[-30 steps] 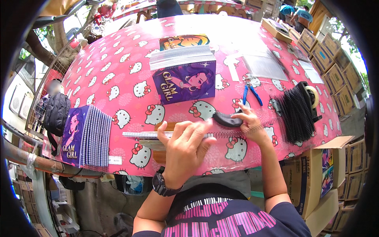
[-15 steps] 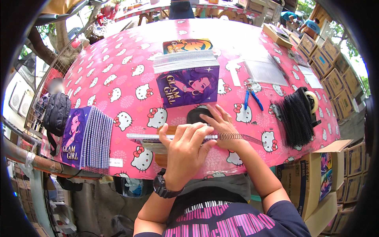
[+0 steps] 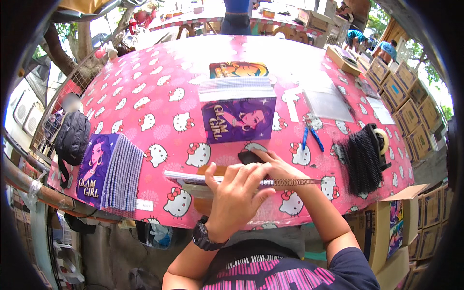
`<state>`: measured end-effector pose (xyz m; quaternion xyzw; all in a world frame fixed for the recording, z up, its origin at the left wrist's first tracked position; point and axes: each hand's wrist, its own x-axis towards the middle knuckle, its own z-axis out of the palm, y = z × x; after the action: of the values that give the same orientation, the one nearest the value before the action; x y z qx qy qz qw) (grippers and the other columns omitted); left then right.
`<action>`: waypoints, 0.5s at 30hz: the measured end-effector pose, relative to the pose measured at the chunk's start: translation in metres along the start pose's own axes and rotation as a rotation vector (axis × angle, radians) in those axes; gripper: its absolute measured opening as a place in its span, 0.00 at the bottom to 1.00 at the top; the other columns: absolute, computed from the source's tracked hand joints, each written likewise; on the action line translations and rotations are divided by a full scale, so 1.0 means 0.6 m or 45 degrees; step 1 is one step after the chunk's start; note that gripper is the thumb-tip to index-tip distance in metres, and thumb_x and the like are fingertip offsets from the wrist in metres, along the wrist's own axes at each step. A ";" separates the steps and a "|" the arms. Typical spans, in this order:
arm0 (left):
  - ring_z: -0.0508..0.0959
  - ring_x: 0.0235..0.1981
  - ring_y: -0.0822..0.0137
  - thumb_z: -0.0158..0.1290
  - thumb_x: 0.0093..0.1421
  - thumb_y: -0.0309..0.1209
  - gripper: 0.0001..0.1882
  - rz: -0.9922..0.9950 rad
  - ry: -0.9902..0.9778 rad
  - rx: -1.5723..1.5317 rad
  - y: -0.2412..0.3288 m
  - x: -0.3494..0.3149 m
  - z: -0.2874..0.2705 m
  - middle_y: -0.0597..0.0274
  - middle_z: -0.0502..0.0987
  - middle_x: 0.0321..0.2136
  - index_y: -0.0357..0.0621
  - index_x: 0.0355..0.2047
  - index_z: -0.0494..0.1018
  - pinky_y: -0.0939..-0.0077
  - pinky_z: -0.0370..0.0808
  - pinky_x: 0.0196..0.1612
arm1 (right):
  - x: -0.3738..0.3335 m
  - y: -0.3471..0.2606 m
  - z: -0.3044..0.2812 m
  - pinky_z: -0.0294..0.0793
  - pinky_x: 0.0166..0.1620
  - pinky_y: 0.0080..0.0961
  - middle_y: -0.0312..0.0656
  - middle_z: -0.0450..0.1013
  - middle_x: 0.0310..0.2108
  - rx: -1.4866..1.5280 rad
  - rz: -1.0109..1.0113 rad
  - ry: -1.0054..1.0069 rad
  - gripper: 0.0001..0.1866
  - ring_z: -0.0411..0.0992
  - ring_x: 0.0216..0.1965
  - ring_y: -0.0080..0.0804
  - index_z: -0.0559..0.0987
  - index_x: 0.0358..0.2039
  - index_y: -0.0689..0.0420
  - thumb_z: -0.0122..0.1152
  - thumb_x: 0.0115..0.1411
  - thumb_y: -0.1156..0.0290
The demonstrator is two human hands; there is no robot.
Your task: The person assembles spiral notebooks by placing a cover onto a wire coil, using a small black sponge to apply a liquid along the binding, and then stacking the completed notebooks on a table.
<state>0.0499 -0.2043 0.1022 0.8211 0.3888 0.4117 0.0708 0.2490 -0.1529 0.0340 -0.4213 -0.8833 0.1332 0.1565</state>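
Observation:
My left hand (image 3: 237,195) holds a thin notebook (image 3: 181,178) on edge, fingers over its upper edge and thumb toward the right end. A dark spiral coil (image 3: 299,182) extends from that right end, passing in front of my right forearm. Beyond the notebook, my right hand (image 3: 280,166) reaches left with its fingers stretched out, at a small black object (image 3: 248,157) whose kind I cannot make out. Part of that hand is hidden behind the notebook and my left hand. A brown wooden piece (image 3: 202,206) shows under the notebook.
A purple-covered notebook stack (image 3: 241,118) stands ahead; another stack (image 3: 108,174) leans by a black bag (image 3: 72,137) at left. Blue-handled pliers (image 3: 313,139), a bundle of black coils (image 3: 360,162) and a tape dispenser (image 3: 379,145) lie right. An open carton (image 3: 382,227) stands below the table's right edge.
My view has shifted, so the table sits lower in the picture. My right hand's fingers have drawn closer together at the black object. My left hand still holds the notebook.

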 end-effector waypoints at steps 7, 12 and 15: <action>0.74 0.39 0.70 0.59 0.53 0.37 0.10 -0.031 0.002 -0.024 -0.004 -0.003 0.001 0.75 0.77 0.32 0.56 0.36 0.76 0.58 0.51 0.54 | 0.018 0.024 -0.033 0.63 0.59 0.39 0.50 0.59 0.58 -0.099 0.066 -0.143 0.36 0.59 0.58 0.53 0.74 0.49 0.49 0.74 0.35 0.60; 0.73 0.40 0.71 0.57 0.56 0.38 0.10 0.049 -0.135 0.024 -0.022 -0.016 -0.003 0.74 0.75 0.35 0.55 0.38 0.74 0.56 0.53 0.53 | 0.016 0.038 -0.005 0.64 0.58 0.44 0.48 0.58 0.61 0.292 -0.093 -0.124 0.36 0.58 0.57 0.56 0.73 0.50 0.50 0.74 0.36 0.61; 0.73 0.41 0.69 0.55 0.58 0.38 0.07 -0.009 -0.001 0.002 -0.011 -0.006 -0.003 0.74 0.77 0.34 0.54 0.35 0.76 0.59 0.51 0.54 | 0.002 0.023 -0.017 0.66 0.56 0.44 0.48 0.58 0.61 0.134 0.071 -0.195 0.39 0.59 0.56 0.56 0.72 0.52 0.50 0.74 0.36 0.58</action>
<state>0.0437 -0.2026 0.0983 0.8200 0.3920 0.4108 0.0716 0.2618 -0.1424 0.0385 -0.4254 -0.8725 0.2155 0.1066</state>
